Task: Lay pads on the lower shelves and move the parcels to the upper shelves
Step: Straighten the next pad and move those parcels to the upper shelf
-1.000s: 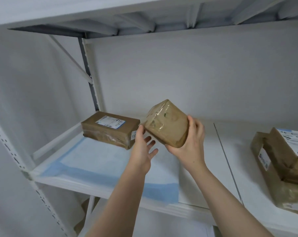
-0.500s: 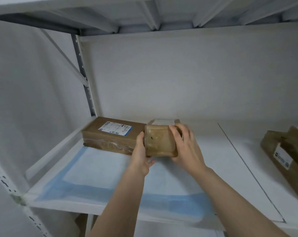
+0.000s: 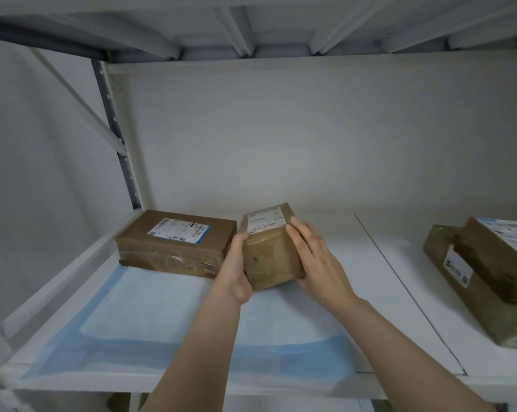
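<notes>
White metal shelving fills the view, its shelf (image 3: 370,292) backed by a pale wall. A blue-bordered pad (image 3: 162,322) covers the shelf board beneath and to the left of the grip. The left hand (image 3: 236,272) and right hand (image 3: 316,263) clamp a small parcel (image 3: 269,257) between them. The left palm is against its left side with the thumb on the top edge, and the right fingers curl over its upper right edge. The small parcel sits squarely inside the grip, label up, with its long axis running from the person toward the back wall and its near end facing the camera. Its underside is at the pad, though full contact cannot be told. A flat parcel (image 3: 174,242) lies just left of the grip. Stacked parcels (image 3: 489,278) sit well to the right.
</notes>
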